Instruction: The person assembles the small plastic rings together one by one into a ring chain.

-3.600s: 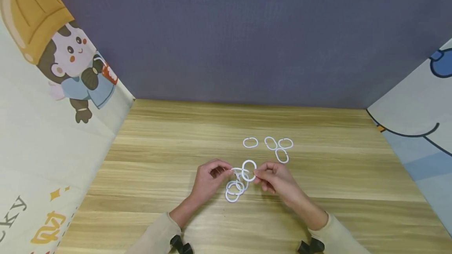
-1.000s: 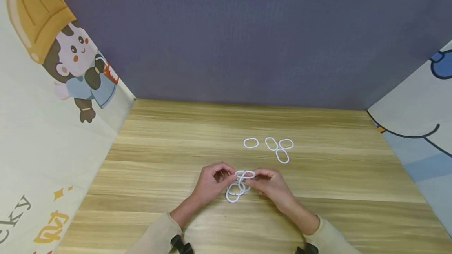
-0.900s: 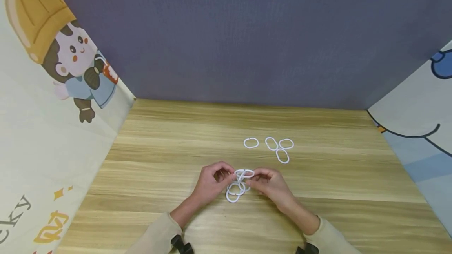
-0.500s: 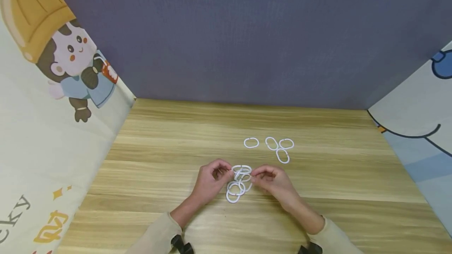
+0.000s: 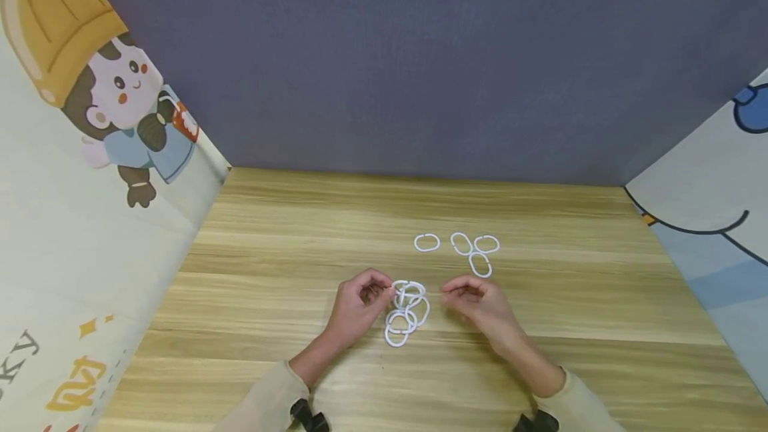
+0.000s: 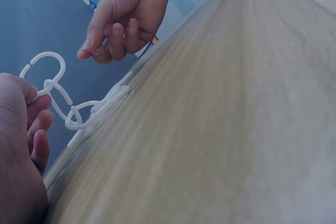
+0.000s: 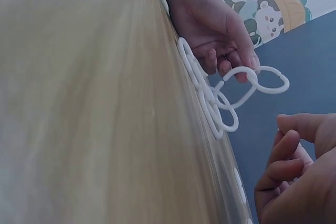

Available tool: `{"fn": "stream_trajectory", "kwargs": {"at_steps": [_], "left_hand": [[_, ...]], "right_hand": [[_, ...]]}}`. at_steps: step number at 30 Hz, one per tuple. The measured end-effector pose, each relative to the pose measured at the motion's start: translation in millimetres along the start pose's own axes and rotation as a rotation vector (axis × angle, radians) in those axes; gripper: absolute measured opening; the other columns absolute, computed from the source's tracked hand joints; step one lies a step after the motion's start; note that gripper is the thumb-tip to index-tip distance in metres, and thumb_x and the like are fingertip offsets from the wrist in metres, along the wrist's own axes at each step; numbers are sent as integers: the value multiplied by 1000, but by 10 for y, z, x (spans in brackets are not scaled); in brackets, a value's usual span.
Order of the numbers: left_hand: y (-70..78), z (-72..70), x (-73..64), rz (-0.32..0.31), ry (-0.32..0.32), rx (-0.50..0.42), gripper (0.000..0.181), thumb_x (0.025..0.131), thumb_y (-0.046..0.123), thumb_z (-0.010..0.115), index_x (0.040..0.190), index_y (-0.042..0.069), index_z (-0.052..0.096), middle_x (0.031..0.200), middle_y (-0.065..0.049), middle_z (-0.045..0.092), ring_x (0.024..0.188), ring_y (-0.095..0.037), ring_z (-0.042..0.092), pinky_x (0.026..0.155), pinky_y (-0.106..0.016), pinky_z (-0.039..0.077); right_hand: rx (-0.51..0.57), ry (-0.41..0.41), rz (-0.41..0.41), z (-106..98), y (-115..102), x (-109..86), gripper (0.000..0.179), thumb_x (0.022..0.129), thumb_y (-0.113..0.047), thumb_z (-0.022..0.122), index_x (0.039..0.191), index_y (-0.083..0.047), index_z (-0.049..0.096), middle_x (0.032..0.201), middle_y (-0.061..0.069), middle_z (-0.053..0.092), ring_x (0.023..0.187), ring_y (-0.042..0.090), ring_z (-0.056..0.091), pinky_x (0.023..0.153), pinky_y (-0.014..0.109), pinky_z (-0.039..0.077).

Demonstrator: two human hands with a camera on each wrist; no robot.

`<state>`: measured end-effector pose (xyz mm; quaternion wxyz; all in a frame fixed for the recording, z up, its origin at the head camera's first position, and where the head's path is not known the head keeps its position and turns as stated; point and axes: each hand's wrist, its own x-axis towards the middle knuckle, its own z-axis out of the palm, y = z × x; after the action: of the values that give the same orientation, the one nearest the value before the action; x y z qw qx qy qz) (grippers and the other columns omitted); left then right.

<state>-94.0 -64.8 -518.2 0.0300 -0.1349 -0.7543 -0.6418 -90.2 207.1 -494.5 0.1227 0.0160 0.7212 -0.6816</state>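
Note:
My left hand (image 5: 358, 303) pinches the upper end of a white plastic C-shaped link (image 6: 50, 59) between thumb and index finger. Hooked through that link is a second white link (image 7: 242, 95), which slants down to the rest of the chain. The chain's lower links (image 5: 401, 327) lie bunched on the wooden tabletop. To the right of the chain, apart from it, my right hand (image 5: 483, 309) holds nothing; its thumb and index finger point toward the links and the other fingers are loosely bent.
Farther back on the wooden table (image 5: 288, 219) lie several loose white links: a single link (image 5: 427, 243) on the left and a touching group (image 5: 480, 265) to its right. A dark blue panel (image 5: 384, 72) stands along the back edge, with printed panels at both sides.
Earlier my right hand held a link beside the chain, then worked it against the link in my left hand. Now it has let go and drawn back right; my left hand keeps its pinch.

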Motion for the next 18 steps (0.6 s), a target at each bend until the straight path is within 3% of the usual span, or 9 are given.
{"fn": "stream_trajectory", "kwargs": {"at_steps": [6, 13, 18], "left_hand": [[-20, 8, 5, 24, 10, -11, 6, 98, 0, 79, 101, -3, 75, 89, -15, 74, 77, -6, 61, 67, -19, 50], [-26, 9, 10, 37, 6, -16, 8, 98, -1, 78, 102, -6, 75, 88, -17, 74, 77, -5, 62, 67, -18, 50], [-40, 8, 16, 42, 2, -24, 9, 99, 0, 78, 103, -7, 74, 89, -15, 74, 78, -4, 62, 67, -18, 50]], "right_hand": [[-30, 67, -31, -72, 10, 2, 26, 94, 1, 83, 115, 12, 73, 94, 4, 71, 76, 11, 63, 62, 22, 53], [-59, 149, -5, -160, 28, 29, 26, 96, -2, 84, 116, 10, 74, 94, 5, 73, 74, 12, 63, 61, 23, 53], [-126, 185, -53, -242, 51, 62, 24, 96, -3, 84, 115, 9, 75, 96, 9, 74, 72, 12, 63, 60, 23, 53]]}}
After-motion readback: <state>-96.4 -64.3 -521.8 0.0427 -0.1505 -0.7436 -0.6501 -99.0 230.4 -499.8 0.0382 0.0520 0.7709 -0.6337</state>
